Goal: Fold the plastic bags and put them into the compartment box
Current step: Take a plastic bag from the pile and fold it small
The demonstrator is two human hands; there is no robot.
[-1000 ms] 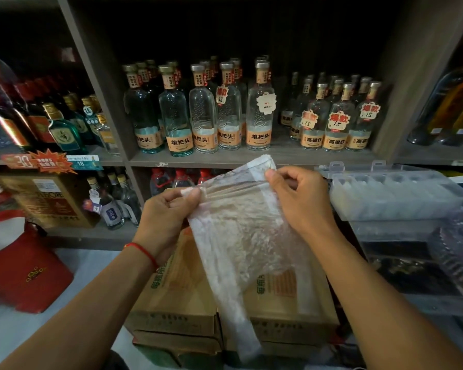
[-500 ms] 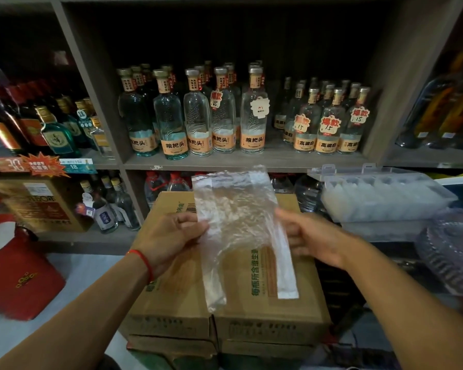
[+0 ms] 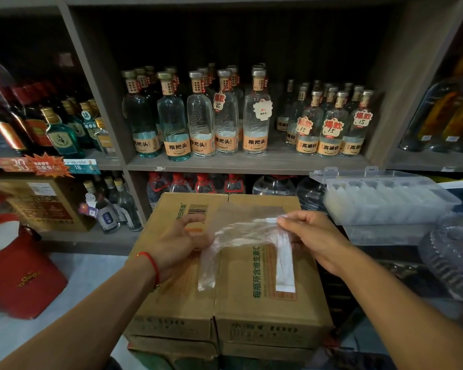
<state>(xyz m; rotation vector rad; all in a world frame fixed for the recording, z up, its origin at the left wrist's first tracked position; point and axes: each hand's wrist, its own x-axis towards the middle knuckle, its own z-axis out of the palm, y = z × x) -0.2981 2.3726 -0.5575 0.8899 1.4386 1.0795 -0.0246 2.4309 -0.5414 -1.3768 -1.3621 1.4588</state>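
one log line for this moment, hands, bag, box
step: folding | left hand: holds plastic bag | right hand: pinches bag's top edge | bag: over cardboard carton | compartment box: lid open, at right

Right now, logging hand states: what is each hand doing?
Left hand: pinches the plastic bag at its left edge.
Right hand: pinches the bag's top right.
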